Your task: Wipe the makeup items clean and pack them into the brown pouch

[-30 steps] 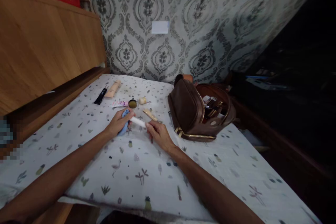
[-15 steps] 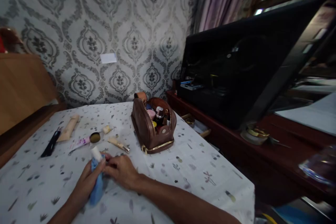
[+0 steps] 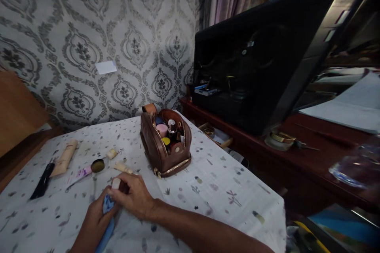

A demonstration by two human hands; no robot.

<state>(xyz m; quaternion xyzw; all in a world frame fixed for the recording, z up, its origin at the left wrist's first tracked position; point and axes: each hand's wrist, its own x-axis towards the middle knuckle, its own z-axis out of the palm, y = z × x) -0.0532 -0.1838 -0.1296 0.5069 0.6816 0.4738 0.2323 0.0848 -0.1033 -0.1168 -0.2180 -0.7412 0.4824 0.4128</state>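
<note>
My left hand (image 3: 96,215) is closed around a blue tube (image 3: 108,202) that points up and away from me. My right hand (image 3: 136,193) has its thumb and fingers wrapped round the white cap (image 3: 116,183) at the tube's upper end. Just beyond the right hand lies a small cream tube (image 3: 123,167), partly covered by it. A purple-and-white tube (image 3: 81,173) with a round dark gold cap (image 3: 97,165) rests farther left. To the right stands an unzipped brown cosmetic bag (image 3: 154,148) full of small bottles and jars.
A beige tube (image 3: 65,156) and a black tube (image 3: 44,180) lie at the table's left. A small yellowish item (image 3: 112,153) sits beyond the hands. The patterned tablecloth (image 3: 208,213) ends at the right. Beside it, a dark red desk (image 3: 255,154) bears a large black screen (image 3: 237,75).
My right hand has moved onto the white cap and closed round it. The blue tube has shifted down and tilted. The whole view has turned slightly right.
</note>
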